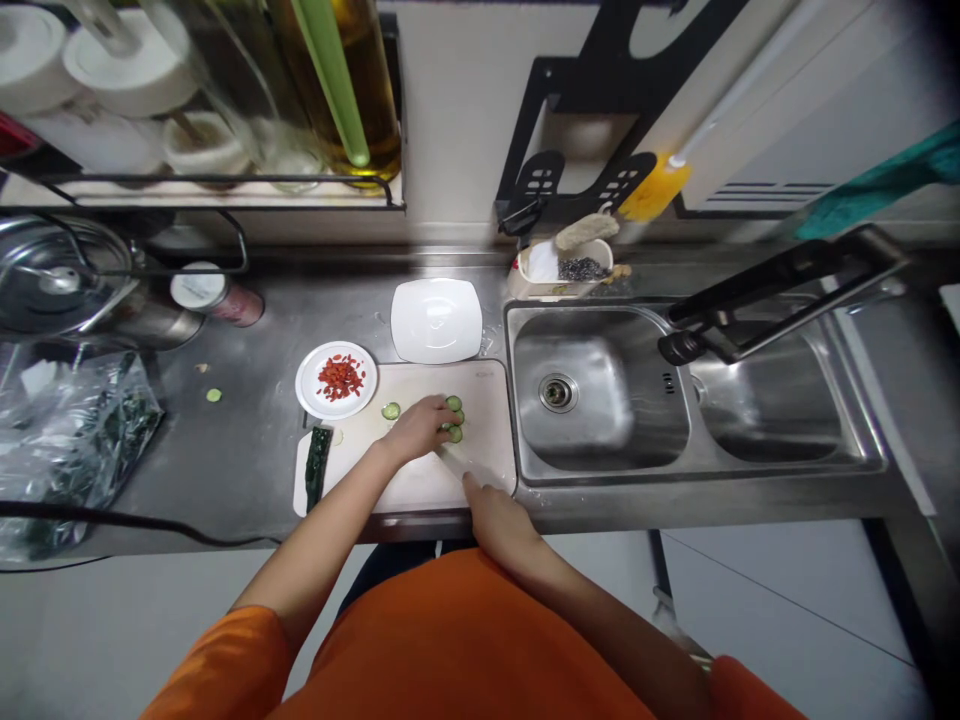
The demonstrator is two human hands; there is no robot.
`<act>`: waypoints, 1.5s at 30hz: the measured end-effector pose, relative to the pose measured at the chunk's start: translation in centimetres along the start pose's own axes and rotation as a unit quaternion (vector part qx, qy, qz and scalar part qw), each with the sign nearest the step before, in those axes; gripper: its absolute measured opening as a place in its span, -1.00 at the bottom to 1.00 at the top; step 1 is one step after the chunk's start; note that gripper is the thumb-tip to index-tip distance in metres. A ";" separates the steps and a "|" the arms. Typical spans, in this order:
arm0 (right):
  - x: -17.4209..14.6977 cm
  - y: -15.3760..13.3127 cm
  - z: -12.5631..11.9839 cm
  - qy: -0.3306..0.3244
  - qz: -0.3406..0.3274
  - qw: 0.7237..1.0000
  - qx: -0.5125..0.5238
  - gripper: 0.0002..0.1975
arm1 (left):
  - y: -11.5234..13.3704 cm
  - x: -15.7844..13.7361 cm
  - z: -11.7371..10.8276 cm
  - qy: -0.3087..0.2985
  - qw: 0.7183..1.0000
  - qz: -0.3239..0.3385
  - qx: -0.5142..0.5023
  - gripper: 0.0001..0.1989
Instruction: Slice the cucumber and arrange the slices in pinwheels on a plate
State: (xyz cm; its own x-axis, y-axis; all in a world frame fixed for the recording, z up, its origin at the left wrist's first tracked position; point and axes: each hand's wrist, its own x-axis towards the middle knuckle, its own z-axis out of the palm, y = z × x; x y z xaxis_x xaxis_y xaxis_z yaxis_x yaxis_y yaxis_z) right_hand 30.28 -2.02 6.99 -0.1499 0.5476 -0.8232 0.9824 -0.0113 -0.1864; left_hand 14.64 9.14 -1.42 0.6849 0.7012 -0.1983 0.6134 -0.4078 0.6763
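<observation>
My left hand (426,428) is over the cutting board (397,487), its fingers bent and closed around several green cucumber slices (455,418). In my right hand (501,520) is a knife (452,464), its blade pointing up and left toward the slices and partly behind my left hand. One loose cucumber slice (391,411) lies left of my fingers. A dark green cucumber piece (318,465) rests at the board's left end. Overlapping the upper left corner is a white plate (306,385) with small red berries. Behind the board stands a white square dish (436,318).
Right of the board is a double steel sink (600,455) with a black faucet (739,290) above. A plastic bag of greens (82,440), a lidded pot (150,315) and a lying jar (217,293) are on the left. A sponge caddy (559,285) sits behind the sink.
</observation>
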 end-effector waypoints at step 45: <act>1.2 -0.5 0.1 0.058 0.005 0.998 0.008 -0.58 | -0.6 -6.6 4.1 0.266 0.940 -0.212 -0.032 -0.81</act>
State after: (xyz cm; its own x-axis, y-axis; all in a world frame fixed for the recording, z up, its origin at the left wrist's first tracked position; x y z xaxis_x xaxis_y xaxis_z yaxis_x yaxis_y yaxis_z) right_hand 29.58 -1.46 6.00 -0.1259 0.6400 -0.7580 0.9818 -0.0291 -0.1877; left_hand 11.37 2.34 -3.43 0.0805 0.9928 -0.0888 0.7510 -0.0018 0.6603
